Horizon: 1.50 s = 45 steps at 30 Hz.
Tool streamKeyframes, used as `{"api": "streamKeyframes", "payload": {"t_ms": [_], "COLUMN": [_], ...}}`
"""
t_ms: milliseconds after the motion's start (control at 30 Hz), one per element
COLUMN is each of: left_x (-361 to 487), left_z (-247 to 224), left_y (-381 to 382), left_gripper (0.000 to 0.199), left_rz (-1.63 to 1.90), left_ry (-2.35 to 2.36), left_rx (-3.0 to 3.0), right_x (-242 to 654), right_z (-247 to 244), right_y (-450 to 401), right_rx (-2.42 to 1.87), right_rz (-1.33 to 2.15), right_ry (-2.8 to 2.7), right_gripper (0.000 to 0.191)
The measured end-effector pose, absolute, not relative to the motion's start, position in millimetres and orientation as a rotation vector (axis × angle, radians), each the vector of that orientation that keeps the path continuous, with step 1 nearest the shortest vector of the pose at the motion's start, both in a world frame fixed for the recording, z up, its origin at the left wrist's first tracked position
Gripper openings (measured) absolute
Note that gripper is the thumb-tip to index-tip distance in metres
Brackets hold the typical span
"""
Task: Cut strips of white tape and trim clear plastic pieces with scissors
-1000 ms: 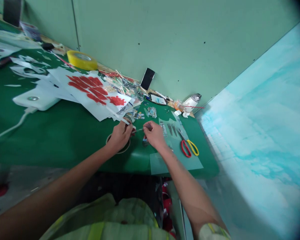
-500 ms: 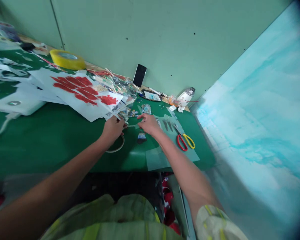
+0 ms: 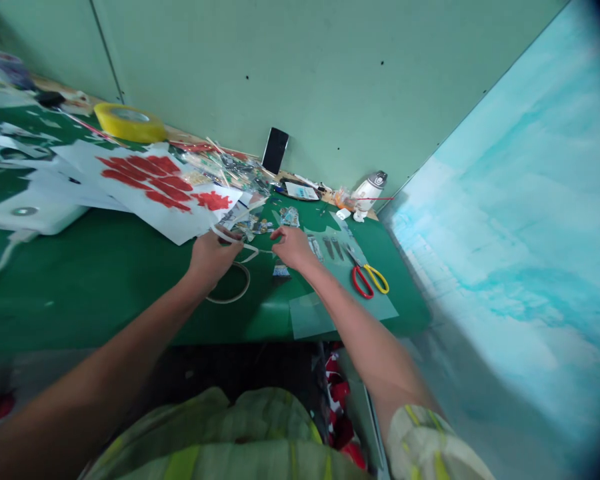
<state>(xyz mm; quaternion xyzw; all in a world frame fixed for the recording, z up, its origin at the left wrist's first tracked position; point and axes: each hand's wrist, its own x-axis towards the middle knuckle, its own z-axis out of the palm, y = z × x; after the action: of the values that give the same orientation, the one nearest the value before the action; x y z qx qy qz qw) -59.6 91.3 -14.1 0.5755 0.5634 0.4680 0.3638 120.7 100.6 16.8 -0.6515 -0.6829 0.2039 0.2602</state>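
Left hand (image 3: 213,257) pinches a white strip (image 3: 251,247), best kept untwisted; whether the right hand (image 3: 293,247) pinches anything is unclear.

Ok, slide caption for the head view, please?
Left hand holding a thin white strip above a green tabletop, right hand close by, red-and-yellow-handled metal scissors lying to the right.

Pale green panelled wall (image 3: 310,67) behind green-topped table (image 3: 105,273); mottled turquoise-and-white wall (image 3: 525,220) at right.
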Motion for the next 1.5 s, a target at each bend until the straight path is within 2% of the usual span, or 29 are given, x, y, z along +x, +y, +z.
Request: {"api": "streamKeyframes", "payload": {"t_ms": [167,300,467,567,667,733,867,1067,1233,1400,1500], "left_x": [-95,-111,-93,-89,-95,-98,-95,-91,-87,-79,-75], "left_z": [-6,-3,-3,-8,-15,-19,-19,-9,-8,-10,-12], "left_y": [82,61,32,35,55,70,86,88,66,25,5], "left_gripper": [0.018,0.026,0.025,0.013,0.029,0.029,0.012,0.018,0.008,0.038,0.037], "left_rz": [1.130,1.210,1.001,0.923,0.823,0.758,0.753,0.787,0.764,0.779,0.796], "left_ry": [1.740,1.944,1.694,1.579,1.557,1.518,1.437,1.382,1.209,0.993,0.873], "left_rx": [1.518,1.573,2.021,2.302,2.424,2.377,2.302,2.067,1.689,1.323,1.116], "right_x": [120,117,114,114,114,114,117,123,127,129,128], "right_z": [17,16,26,33,36,35,32,33,41,60,71], "right_y": [97,96,94,89,85,84,83,76,51,17,-3], "right_rx": [-1.737,-1.702,-1.688,-1.690,-1.687,-1.689,-1.684,-1.655,-1.596,-1.353,-1.275], "right_rz": [0.564,0.574,0.571,0.571,0.573,0.579,0.595,0.585,0.442,0.101,-0.012], "right_ry": [-1.837,-1.837,-1.821,-1.810,-1.803,-1.794,-1.773,-1.765,-1.783,-1.993,-2.092], "right_gripper": [0.022,0.021,0.022,0.022,0.020,0.020,0.021,0.022,0.021,0.023,0.023]}}
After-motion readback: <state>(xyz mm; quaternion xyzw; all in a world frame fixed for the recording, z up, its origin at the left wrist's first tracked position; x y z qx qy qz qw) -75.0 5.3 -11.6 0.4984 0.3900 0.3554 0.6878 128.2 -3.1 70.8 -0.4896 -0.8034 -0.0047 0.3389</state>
